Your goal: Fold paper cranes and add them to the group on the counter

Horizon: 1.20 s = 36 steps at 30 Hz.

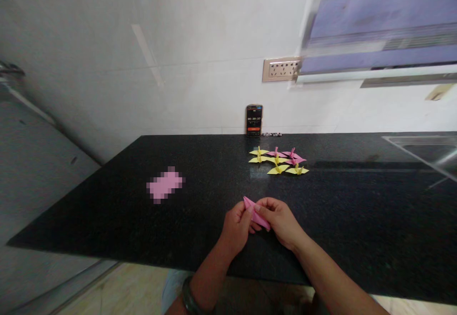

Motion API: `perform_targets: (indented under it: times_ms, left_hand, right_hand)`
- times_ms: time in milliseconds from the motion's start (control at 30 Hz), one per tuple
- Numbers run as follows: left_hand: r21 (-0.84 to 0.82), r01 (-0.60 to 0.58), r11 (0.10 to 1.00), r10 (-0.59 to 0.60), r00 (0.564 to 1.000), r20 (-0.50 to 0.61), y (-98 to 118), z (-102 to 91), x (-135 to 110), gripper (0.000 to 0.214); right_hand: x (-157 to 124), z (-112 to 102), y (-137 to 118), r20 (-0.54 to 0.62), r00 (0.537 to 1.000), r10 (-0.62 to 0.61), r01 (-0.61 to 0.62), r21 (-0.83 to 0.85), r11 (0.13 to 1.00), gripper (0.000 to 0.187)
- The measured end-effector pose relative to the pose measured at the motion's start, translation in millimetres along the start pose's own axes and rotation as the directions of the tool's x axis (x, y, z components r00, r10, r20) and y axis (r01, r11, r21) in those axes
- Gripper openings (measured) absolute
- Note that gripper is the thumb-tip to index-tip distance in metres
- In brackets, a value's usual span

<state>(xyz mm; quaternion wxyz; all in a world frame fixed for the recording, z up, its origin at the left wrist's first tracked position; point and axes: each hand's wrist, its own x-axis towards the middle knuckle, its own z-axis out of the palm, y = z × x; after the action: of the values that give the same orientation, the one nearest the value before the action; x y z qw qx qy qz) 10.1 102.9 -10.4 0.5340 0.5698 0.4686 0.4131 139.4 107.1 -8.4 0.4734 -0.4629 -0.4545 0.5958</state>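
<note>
Between both hands is a folded piece of pink origami paper [257, 217], narrow and pointed at its ends. My left hand [237, 224] pinches it from the left, thumb on top. From the other side my right hand [280, 218] grips it, its thumb pressed on the upper face. The paper is held above the dark countertop, close to its front edge. Beyond the hands stand several folded paper cranes, among them a yellow crane [278, 168] and a pink crane [293, 153]. Parts of the fingers under the paper are hidden.
On the black countertop [207, 162], a pixelated pink patch [164, 185] lies to the left. A phone [254, 120] showing a timer leans on the wall at the back. A sink [439, 150] is set in at the far right. A socket panel [282, 69] is on the wall.
</note>
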Motion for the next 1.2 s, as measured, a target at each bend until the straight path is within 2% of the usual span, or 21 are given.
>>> perform_targets:
  times_ms: [133,200,333,467,533,633,700,767,867,967,1067,1200]
  left_hand:
    - [0.070,-0.102,0.992,0.108,0.991,-0.079,2,-0.3,0,0.025]
    - [0.021,-0.135,0.991,0.136,0.985,-0.108,2,-1.4,1,0.022]
    - [-0.136,-0.066,0.989,0.055,0.995,-0.080,0,-5.4,2,0.020]
    - [-0.169,-0.006,0.986,-0.005,0.998,-0.066,-1,-7.1,3,0.021]
    - [-0.187,-0.007,0.982,-0.016,0.993,-0.117,-1,-6.5,3,0.021]
    - [-0.238,0.001,0.971,-0.053,0.976,-0.212,-2,-5.2,4,0.022]
    - [-0.265,-0.010,0.964,-0.061,0.964,-0.259,-3,-4.6,4,0.022]
    - [-0.285,-0.036,0.958,-0.048,0.958,-0.282,-4,-4.0,4,0.021]
    - [-0.303,-0.046,0.952,-0.028,0.971,-0.236,-1,-3.2,3,0.022]
    - [-0.256,-0.048,0.965,0.013,0.991,-0.136,3,-2.5,1,0.030]
    - [-0.180,-0.068,0.981,0.057,0.996,-0.069,4,-1.9,1,0.039]
    - [-0.120,-0.061,0.991,0.049,0.994,-0.100,1,-0.5,3,0.031]
  right_hand:
    - [-1,-5,-1,0.004,1.000,0.020,-0.020,0.022,1.000,0.021]
    - [-3,-7,-2,0.020,0.999,0.035,-0.035,0.032,0.999,0.020]
    - [-4,-7,-4,0.085,0.993,0.083,-0.084,0.013,0.996,0.020]
    - [-2,-6,-5,0.101,0.991,0.083,-0.081,-0.019,0.997,0.021]
    - [-2,-8,-6,0.061,0.998,0.030,-0.028,-0.030,0.999,0.024]
    - [-4,-12,-8,-0.044,0.990,-0.133,0.129,-0.093,0.987,0.029]
    - [-7,-13,-8,-0.040,0.972,-0.233,0.222,-0.177,0.959,0.035]
    - [-8,-12,-6,0.007,0.965,-0.263,0.254,-0.280,0.926,0.037]
    - [-8,-7,-2,-0.002,0.968,-0.252,0.233,-0.378,0.896,0.023]
    - [-6,-6,0,-0.025,0.963,-0.267,0.241,-0.360,0.901,0.017]
    - [-5,-7,-2,0.006,0.966,-0.258,0.247,-0.307,0.919,0.017]
    - [-5,-6,-3,0.055,0.975,-0.216,0.223,-0.249,0.943,0.017]
